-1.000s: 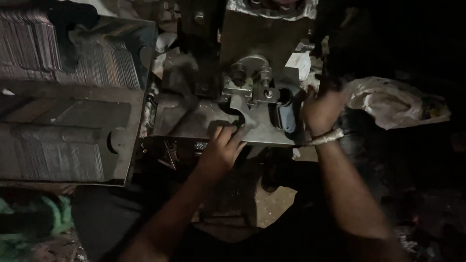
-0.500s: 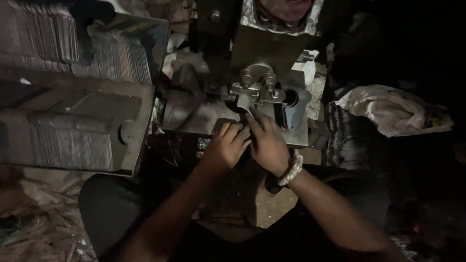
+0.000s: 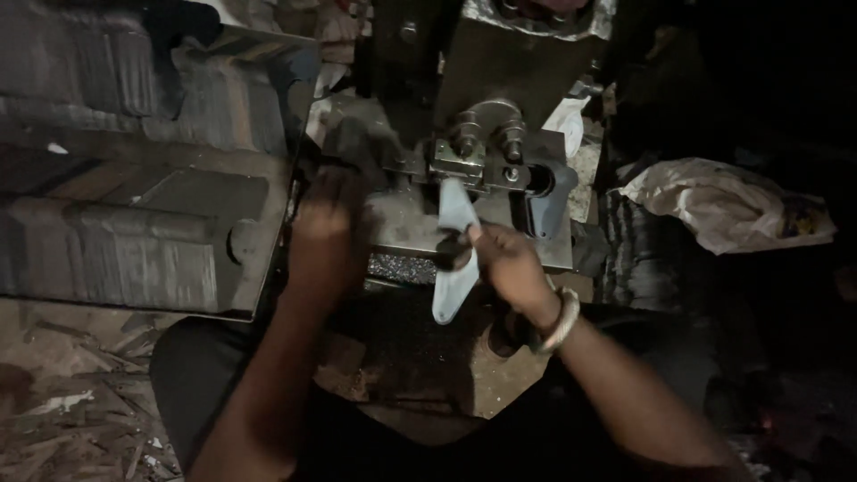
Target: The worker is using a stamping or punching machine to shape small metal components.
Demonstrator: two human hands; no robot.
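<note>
**Dim workshop, crowded press**

The pale metal blank hangs upright before the press, pinched in the closed right hand. The left hand, blurred, grip unclear, sits just beside the stacked sheets' edge.

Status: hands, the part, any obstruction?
Right hand grips flat pale metal piece, upright at the press. Left hand blurred on the bed. Nothing between.
</note>
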